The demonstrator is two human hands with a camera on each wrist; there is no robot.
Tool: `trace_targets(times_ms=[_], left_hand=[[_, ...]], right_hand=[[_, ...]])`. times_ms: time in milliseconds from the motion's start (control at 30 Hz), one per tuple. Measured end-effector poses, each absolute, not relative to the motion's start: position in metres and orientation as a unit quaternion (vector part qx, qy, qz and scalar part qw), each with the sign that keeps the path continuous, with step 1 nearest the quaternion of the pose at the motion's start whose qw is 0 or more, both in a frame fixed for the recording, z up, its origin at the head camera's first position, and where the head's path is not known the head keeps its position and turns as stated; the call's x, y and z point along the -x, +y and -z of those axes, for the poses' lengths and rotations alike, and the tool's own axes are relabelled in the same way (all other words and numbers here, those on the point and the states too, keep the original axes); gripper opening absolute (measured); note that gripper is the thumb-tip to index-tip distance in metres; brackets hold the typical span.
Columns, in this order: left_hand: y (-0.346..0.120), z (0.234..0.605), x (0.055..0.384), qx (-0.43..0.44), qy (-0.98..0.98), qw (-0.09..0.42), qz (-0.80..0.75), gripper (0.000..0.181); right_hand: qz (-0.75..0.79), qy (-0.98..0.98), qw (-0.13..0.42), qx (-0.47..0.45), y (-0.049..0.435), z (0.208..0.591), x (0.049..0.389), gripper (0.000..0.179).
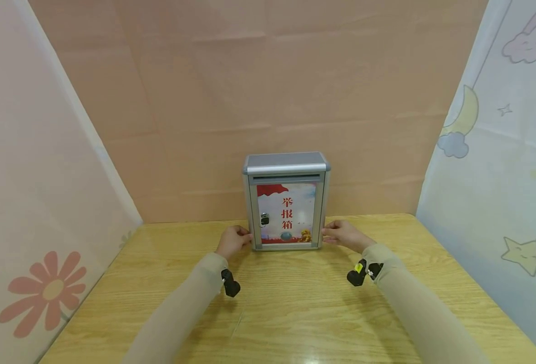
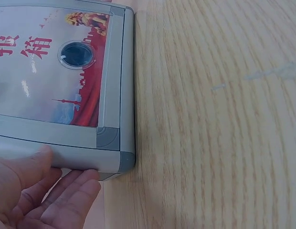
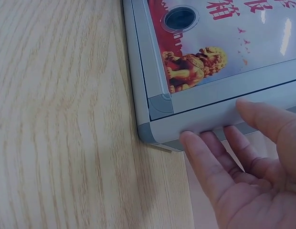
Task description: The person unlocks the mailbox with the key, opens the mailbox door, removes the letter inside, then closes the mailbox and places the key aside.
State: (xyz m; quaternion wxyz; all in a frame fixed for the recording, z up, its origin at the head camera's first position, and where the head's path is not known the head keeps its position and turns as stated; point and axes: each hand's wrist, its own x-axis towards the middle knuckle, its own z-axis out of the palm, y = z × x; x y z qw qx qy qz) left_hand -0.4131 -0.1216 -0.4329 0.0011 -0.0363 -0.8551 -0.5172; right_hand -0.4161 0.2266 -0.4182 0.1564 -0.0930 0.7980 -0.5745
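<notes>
Red characters [image 1: 287,213] reading "举报箱" run down the front panel [image 1: 302,206] of the grey box [image 1: 287,162].

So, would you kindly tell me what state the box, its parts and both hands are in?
Box: upright on the table.
Door: shut.
Slot: looks open, a dark gap showing.
Lock: in the door; locked or not, I can't tell.
Round window: dark, contents not visible.
Left hand: touching the box's lower left side.
Right hand: touching its lower right side.
</notes>
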Motion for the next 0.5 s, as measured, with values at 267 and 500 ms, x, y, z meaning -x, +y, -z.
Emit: trace_targets(times_ms=[267, 500], left_hand=[[-0.1231, 0.4317, 0.4132, 0.035, -0.856, 0.0, 0.516, 0.02], [-0.1256, 0.4347, 0.4157, 0.044, -0.863, 0.004, 0.504, 0.02]], right_hand=[[0.576, 0.796, 0.159, 0.095, 0.2258, 0.4176, 0.4159, 0.051], [0.538, 0.818, 0.182, 0.094, 0.2304, 0.4133, 0.4143, 0.05]])
